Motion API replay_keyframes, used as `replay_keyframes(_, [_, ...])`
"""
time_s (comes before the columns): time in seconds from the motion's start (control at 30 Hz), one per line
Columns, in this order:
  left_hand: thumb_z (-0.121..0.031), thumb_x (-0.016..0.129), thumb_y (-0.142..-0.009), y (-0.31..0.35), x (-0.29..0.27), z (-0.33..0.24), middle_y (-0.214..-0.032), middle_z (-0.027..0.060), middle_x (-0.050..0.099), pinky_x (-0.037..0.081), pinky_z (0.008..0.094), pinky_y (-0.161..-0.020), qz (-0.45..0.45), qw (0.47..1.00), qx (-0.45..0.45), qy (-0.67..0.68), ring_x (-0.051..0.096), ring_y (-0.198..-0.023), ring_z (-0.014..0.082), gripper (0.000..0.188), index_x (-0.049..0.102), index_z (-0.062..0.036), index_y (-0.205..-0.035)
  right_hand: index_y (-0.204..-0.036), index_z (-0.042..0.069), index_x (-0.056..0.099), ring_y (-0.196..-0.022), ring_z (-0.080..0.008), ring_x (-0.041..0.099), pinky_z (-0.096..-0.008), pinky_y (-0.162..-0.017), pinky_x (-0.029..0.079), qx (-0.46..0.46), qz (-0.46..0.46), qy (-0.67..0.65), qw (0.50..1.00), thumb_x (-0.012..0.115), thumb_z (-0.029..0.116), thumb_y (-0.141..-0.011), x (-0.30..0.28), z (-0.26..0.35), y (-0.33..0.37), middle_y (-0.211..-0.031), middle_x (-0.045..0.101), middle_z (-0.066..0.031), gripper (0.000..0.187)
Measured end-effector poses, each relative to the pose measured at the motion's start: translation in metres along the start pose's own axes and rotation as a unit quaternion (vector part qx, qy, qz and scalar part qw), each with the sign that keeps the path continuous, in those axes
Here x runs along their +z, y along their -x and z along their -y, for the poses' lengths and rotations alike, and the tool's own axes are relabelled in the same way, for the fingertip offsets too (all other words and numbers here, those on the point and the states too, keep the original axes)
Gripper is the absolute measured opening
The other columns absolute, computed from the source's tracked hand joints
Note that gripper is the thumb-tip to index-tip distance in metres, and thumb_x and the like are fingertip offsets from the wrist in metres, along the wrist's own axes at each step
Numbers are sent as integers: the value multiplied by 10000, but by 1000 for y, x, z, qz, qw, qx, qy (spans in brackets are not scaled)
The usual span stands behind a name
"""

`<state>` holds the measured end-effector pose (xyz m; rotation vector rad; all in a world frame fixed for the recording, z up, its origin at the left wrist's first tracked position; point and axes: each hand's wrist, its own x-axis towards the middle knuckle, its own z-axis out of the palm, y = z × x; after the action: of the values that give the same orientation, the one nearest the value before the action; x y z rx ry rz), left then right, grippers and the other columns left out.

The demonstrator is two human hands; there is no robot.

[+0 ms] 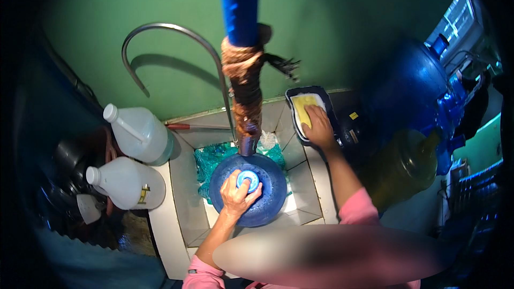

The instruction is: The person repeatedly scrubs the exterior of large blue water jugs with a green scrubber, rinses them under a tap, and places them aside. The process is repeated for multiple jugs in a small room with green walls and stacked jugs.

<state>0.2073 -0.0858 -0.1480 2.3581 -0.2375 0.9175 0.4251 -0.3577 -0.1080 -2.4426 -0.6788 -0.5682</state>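
Note:
A round blue water jug (273, 200) stands upright in a tiled sink, seen from above. My left hand (235, 197) has its fingers closed around the light blue cap (248, 181) at the jug's neck, the thumb lying over the top. At the sink's far right rim sits a dark tub (290, 96) with a white inside. In it lies a yellow sponge (304, 101), and my right hand (319, 128) grips its near side with bent fingers. Green netting or cloth (214, 155) lies in the sink behind and beside the jug.
A blue pipe (239, 5) wrapped in cloth hangs down over the jug. Behind the sink rises a curved metal tap (176, 28). Two translucent jugs (139, 135) stand on the left rim. Large blue bottles (409, 75) and a yellowish one (407, 163) crowd the right.

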Motion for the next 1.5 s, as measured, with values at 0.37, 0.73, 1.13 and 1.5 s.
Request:
replay_keyframes(0.37, [-198,907,-683,-30,-1,-27,-988,113,655,515,377,-863,-96,879,-385,265,648,-923,254,486,617,-55,-1047,-1307,38,629,-984,-216,661,-354,-923,513,265,183,-303,897,771,208,-842,-63,113,-12,-1096,692,-140,515])
replay_keyframes(0.73, [-176,852,-674,-9,-10,-43,-1056,140,668,516,381,-915,-195,930,-188,248,652,-994,284,492,629,-29,-1088,-1183,102,705,-1151,-346,584,-437,-1015,455,90,269,-212,935,632,209,-847,10,143,77,-1227,666,-156,361])
replay_keyframes(1.13, [-189,895,-632,-16,-13,-39,-996,164,671,541,407,-837,-150,945,-219,191,672,-912,326,554,630,-32,-1092,-1308,30,613,-1100,-204,618,-384,-945,489,160,376,-347,844,616,260,-954,57,81,100,-1234,661,-115,422])
replay_keyframes(1.5, [-231,911,-617,-16,-31,6,-1084,167,652,520,460,-916,-103,947,-257,165,649,-1003,344,648,604,-59,-1162,-1301,14,577,-991,-244,663,-363,-903,536,515,366,-496,596,594,301,-979,248,25,155,-1161,674,-110,432])
